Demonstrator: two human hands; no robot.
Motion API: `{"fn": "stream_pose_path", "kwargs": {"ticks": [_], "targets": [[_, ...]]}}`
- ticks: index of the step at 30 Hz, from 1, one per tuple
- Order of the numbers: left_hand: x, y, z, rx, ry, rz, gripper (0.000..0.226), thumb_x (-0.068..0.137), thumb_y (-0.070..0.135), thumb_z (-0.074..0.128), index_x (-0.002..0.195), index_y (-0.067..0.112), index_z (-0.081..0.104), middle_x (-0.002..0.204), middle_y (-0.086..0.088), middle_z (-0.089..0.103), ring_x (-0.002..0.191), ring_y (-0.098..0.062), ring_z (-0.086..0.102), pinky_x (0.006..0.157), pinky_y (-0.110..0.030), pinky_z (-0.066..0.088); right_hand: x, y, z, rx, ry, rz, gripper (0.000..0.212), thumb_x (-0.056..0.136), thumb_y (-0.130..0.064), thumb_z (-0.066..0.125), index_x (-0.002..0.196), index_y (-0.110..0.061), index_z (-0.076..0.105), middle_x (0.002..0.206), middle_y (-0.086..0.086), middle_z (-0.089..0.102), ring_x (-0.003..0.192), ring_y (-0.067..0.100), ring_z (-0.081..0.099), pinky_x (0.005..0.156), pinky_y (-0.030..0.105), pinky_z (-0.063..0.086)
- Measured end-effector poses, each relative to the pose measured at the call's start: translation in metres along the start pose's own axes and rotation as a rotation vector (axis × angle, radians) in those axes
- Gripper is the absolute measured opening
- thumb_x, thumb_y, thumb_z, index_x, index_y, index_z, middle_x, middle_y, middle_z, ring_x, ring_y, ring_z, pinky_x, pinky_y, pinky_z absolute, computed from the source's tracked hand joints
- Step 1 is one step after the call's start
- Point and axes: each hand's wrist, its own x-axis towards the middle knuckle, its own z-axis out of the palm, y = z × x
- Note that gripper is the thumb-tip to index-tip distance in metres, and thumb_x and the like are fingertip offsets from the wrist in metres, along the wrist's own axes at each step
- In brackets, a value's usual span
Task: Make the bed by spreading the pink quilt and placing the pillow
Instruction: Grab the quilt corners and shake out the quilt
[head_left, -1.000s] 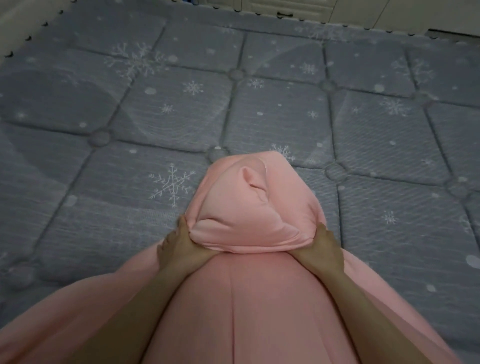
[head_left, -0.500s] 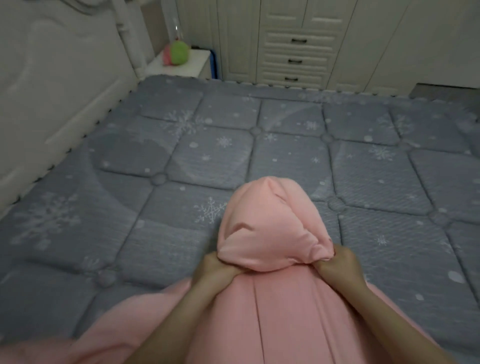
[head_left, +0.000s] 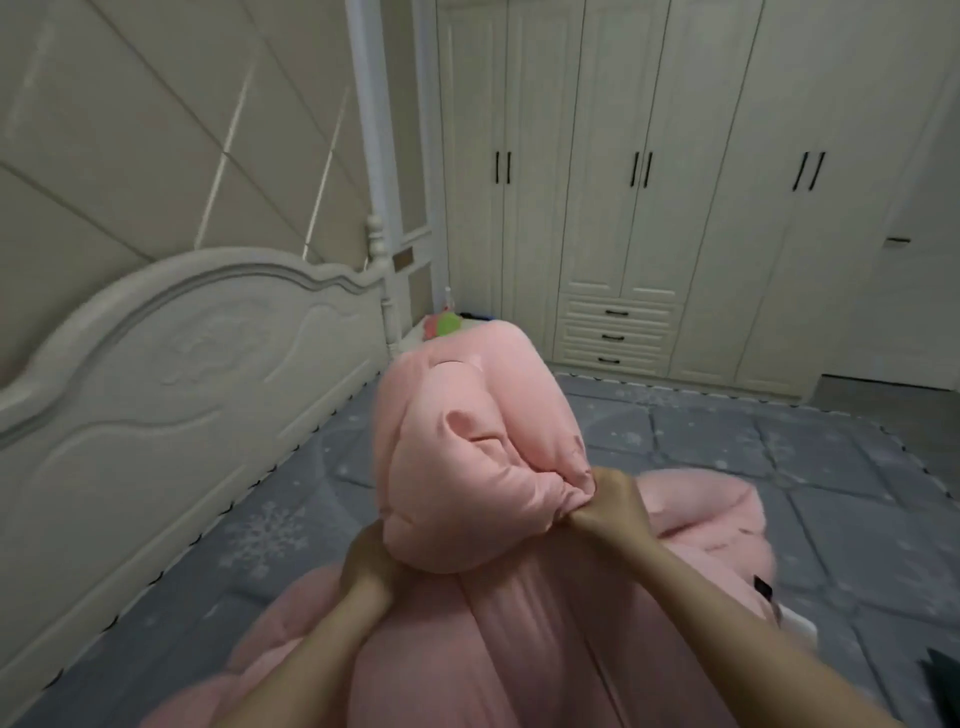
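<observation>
The pink quilt (head_left: 467, 467) is bunched into a thick fold raised above the grey snowflake-patterned mattress (head_left: 779, 467). My left hand (head_left: 369, 566) grips the fold from below on its left side. My right hand (head_left: 608, 499) pinches bunched fabric on its right side. More of the quilt trails down toward me and lies heaped to the right (head_left: 701, 519). No pillow is in view.
A cream carved headboard (head_left: 182, 374) runs along the left. A bedpost (head_left: 384, 260) stands at its far end, with a bedside table holding a pink and green object (head_left: 441, 325) beyond. Cream wardrobes with drawers (head_left: 618, 332) line the far wall.
Both hands have lifted the bunched quilt fold up off the mattress. The view has tilted up, so the headboard and wardrobes now show.
</observation>
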Motion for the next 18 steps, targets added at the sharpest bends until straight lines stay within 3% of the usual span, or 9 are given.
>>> {"fn": "stream_pose_path", "kwargs": {"ticks": [2,5,8,13,15,18], "targets": [[-0.037,0.010,-0.049,-0.097,0.105,0.054,0.057,0.065,0.043,0.050,0.101,0.003,0.069,0.113,-0.024,0.065,0.112,-0.037,0.057,0.085,-0.035,0.044,-0.014,-0.051,-0.029,-0.045,0.036,-0.126,0.039,0.072,-0.043,0.057,0.094,-0.015,0.073,0.087,0.011,0.072,0.091,0.022,0.067,0.068,0.030,0.042],[-0.087,0.023,-0.113,-0.228,0.275,0.128,0.060,0.065,0.045,0.061,0.099,-0.003,0.069,0.110,-0.028,0.065,0.111,-0.040,0.057,0.083,-0.038,0.044,-0.033,-0.121,-0.071,-0.028,0.161,-0.324,0.036,0.070,-0.041,0.055,0.089,-0.015,0.070,0.089,0.015,0.071,0.089,0.029,0.067,0.065,0.030,0.038],[-0.137,0.028,-0.178,-0.415,0.442,0.139,0.100,0.042,0.074,0.060,0.106,-0.003,0.065,0.114,-0.028,0.063,0.114,-0.039,0.055,0.090,-0.039,0.043,-0.060,-0.195,-0.114,0.008,0.240,-0.566,0.039,0.064,-0.045,0.056,0.087,-0.015,0.066,0.084,0.015,0.071,0.086,0.031,0.068,0.063,0.029,0.038],[-0.222,0.029,-0.273,-0.331,0.776,0.200,0.060,0.051,0.054,0.052,0.077,0.001,0.064,0.093,-0.030,0.067,0.102,-0.044,0.060,0.075,-0.043,0.045,-0.106,-0.299,-0.161,0.097,0.365,-0.828,0.022,0.069,-0.032,0.064,0.077,-0.011,0.063,0.076,0.018,0.067,0.080,0.031,0.068,0.058,0.027,0.032],[-0.257,0.016,-0.305,-0.203,0.894,0.167,0.070,0.049,0.060,0.043,0.081,0.001,0.065,0.093,-0.030,0.067,0.100,-0.042,0.062,0.075,-0.043,0.045,-0.132,-0.335,-0.163,0.159,0.361,-0.902,0.018,0.069,-0.030,0.062,0.075,-0.013,0.062,0.073,0.016,0.066,0.078,0.030,0.067,0.056,0.027,0.032],[-0.303,-0.011,-0.343,0.004,1.000,0.080,0.096,0.046,0.065,0.024,0.100,-0.002,0.066,0.106,-0.031,0.064,0.107,-0.044,0.057,0.082,-0.040,0.041,-0.160,-0.376,-0.142,0.291,0.230,-0.961,0.010,0.067,-0.024,0.060,0.068,-0.014,0.059,0.055,0.006,0.055,0.072,0.008,0.059,0.051,0.032,0.039]]}}
